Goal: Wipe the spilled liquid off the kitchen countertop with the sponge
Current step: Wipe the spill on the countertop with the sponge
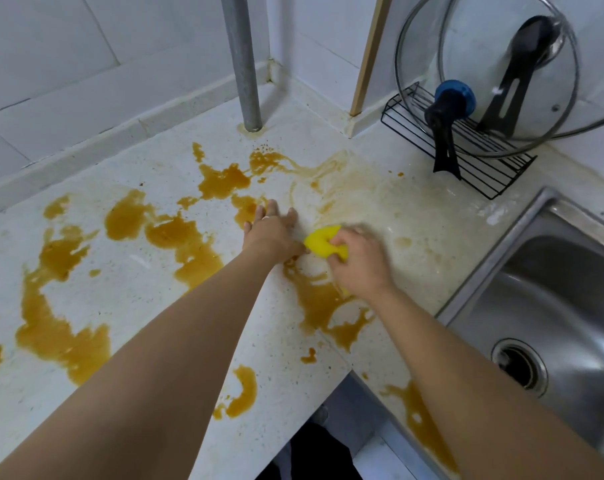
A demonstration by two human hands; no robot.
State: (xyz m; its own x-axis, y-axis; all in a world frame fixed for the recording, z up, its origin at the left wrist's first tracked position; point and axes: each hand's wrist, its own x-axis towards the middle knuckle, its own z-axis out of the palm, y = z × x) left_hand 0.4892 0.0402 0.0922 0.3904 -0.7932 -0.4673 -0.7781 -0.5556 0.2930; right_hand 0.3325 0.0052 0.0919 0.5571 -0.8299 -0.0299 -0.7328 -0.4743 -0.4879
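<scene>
Most spilled liquid (182, 237) is remaining on the table (127, 289) — right hand (359, 261) fingers are gripping the sponge (323, 241), left hand (271, 228) lying flat, fingers released.

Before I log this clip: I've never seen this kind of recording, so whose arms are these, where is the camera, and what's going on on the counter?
No robot here: a person wears one wide-angle camera on the head, looking forward and down, so both bare arms reach in from the bottom.

The right hand grips a yellow sponge and is blurred, apparently mid-wipe. The left hand rests on the countertop beside it, fingers straight.

Brown spilled liquid lies in puddles over the left and near parts of the counter; the patch behind the sponge shows only thin smears. At the right is a steel sink. Behind it a black wire rack holds a glass lid and a black ladle. A metal pipe rises from the counter at the back.
</scene>
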